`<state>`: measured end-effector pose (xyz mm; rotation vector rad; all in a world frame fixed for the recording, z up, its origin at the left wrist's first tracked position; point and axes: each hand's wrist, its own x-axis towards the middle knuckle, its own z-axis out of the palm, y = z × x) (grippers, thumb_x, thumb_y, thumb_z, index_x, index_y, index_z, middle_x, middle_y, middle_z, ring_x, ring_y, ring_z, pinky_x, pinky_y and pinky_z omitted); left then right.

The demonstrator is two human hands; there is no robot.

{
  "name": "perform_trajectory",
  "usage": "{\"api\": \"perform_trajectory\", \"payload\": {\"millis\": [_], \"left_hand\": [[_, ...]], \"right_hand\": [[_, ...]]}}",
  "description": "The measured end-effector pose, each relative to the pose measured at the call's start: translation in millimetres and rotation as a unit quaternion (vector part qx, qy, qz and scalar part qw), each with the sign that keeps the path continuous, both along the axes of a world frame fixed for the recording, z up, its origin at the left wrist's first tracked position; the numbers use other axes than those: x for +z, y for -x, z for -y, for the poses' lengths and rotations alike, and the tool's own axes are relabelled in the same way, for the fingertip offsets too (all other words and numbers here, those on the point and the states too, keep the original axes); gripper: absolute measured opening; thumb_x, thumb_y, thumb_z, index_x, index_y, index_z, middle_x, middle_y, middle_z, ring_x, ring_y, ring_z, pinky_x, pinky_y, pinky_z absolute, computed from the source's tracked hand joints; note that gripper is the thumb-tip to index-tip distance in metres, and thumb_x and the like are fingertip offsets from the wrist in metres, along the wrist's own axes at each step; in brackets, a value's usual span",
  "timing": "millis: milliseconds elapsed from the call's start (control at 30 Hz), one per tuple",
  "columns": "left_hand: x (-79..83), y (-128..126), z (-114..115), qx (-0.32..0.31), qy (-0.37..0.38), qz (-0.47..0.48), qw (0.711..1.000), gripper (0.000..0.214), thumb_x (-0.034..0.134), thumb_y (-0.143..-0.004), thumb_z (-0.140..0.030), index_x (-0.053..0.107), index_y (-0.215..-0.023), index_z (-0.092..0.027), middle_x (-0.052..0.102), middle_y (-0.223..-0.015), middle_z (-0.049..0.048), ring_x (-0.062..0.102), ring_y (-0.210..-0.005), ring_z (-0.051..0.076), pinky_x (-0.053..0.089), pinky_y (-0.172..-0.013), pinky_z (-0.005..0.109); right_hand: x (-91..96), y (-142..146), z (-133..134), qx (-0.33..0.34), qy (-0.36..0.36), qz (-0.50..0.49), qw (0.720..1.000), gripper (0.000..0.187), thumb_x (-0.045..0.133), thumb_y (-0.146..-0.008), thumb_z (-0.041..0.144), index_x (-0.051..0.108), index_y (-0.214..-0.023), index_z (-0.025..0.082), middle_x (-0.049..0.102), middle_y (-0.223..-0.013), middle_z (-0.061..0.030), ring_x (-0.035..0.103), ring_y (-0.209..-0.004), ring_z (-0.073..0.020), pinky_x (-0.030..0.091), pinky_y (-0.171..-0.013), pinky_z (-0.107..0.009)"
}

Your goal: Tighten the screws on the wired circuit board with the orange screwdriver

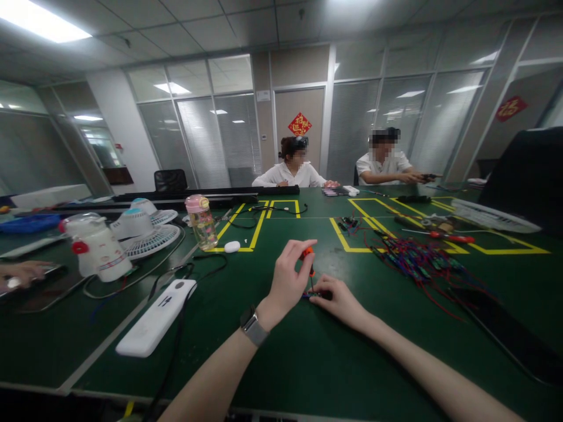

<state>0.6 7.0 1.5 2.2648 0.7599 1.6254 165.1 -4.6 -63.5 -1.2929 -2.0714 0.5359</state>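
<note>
My left hand (291, 274), with a watch (254, 326) on its wrist, is closed around the orange handle of a screwdriver (309, 253). The screwdriver stands nearly upright, its thin shaft pointing down at a small circuit board (313, 295) on the green table. My right hand (338, 299) pinches that board from the right side and rests on the tabletop. Fingers cover most of the board, and I cannot make out the screwdriver's tip.
Right of my hands lies a heap of wired circuit boards (411, 258), with a red-handled screwdriver (453, 237) behind it. A white power bank (157, 319), a white bottle (99, 249), fans (149, 237) and a pink-lidded cup (202, 223) stand left. Two people sit opposite; another person's hand (21, 275) shows far left.
</note>
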Motion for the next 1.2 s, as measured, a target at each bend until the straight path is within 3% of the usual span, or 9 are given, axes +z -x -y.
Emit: {"api": "perform_trajectory", "payload": {"millis": [233, 433, 600, 833, 1000, 1200], "left_hand": [[3.2, 1.0, 0.4, -0.032, 0.002, -0.029, 0.999, 0.039, 0.040, -0.097, -0.013, 0.049, -0.135, -0.022, 0.059, -0.121, 0.0084, 0.056, -0.111, 0.019, 0.047, -0.097, 0.036], [2.7, 1.3, -0.1, 0.015, -0.007, -0.036, 0.999, 0.032, 0.052, -0.093, -0.018, 0.056, -0.125, -0.023, 0.059, -0.105, 0.0051, 0.060, -0.094, 0.017, 0.051, -0.085, 0.032], [0.1, 0.2, -1.9, -0.039, 0.011, -0.032, 0.999, 0.039, 0.040, -0.098, -0.015, 0.046, -0.136, -0.023, 0.057, -0.125, 0.0085, 0.057, -0.112, 0.019, 0.047, -0.097, 0.036], [1.6, 0.4, -1.0, 0.015, -0.007, -0.016, 1.000, 0.026, 0.057, -0.091, -0.019, 0.059, -0.117, -0.021, 0.061, -0.099, 0.0040, 0.060, -0.088, 0.017, 0.051, -0.081, 0.031], [5.1, 0.5, 1.6, -0.024, -0.008, -0.022, 0.999, 0.035, 0.042, -0.098, -0.015, 0.053, -0.130, -0.022, 0.060, -0.114, 0.0074, 0.058, -0.105, 0.018, 0.049, -0.092, 0.034], [3.4, -0.2, 1.2, 0.026, -0.016, -0.008, 0.999, 0.028, 0.057, -0.092, -0.024, 0.062, -0.119, -0.023, 0.057, -0.100, 0.0049, 0.059, -0.090, 0.017, 0.052, -0.082, 0.032]], "right_hand": [[1.5, -4.1, 0.1, 0.026, 0.005, -0.033, 0.999, 0.015, 0.063, -0.083, 0.023, 0.077, -0.089, 0.019, 0.065, -0.086, -0.0056, 0.060, -0.078, -0.0184, 0.048, -0.073, -0.030], [2.7, -6.4, -0.2, 0.028, 0.010, -0.028, 0.999, 0.014, 0.066, -0.080, 0.023, 0.076, -0.088, 0.018, 0.065, -0.087, -0.0056, 0.061, -0.078, -0.0190, 0.049, -0.074, -0.030], [0.6, -7.3, -0.1, 0.019, 0.004, -0.032, 0.999, 0.014, 0.066, -0.080, 0.023, 0.077, -0.086, 0.018, 0.065, -0.085, -0.0056, 0.061, -0.078, -0.0193, 0.048, -0.073, -0.030], [0.1, -8.0, 0.6, 0.014, 0.014, -0.052, 0.998, 0.014, 0.067, -0.081, 0.026, 0.078, -0.086, 0.019, 0.066, -0.086, -0.0059, 0.063, -0.080, -0.0201, 0.049, -0.075, -0.031], [0.6, -7.0, 1.0, 0.007, 0.015, -0.059, 0.998, 0.014, 0.067, -0.080, 0.025, 0.078, -0.085, 0.017, 0.067, -0.085, -0.0063, 0.063, -0.078, -0.0202, 0.049, -0.074, -0.031], [-2.0, -6.7, 0.0, -0.004, 0.014, -0.058, 0.998, 0.013, 0.068, -0.079, 0.023, 0.078, -0.085, 0.018, 0.068, -0.085, -0.0064, 0.063, -0.077, -0.0200, 0.050, -0.075, -0.032]]}}
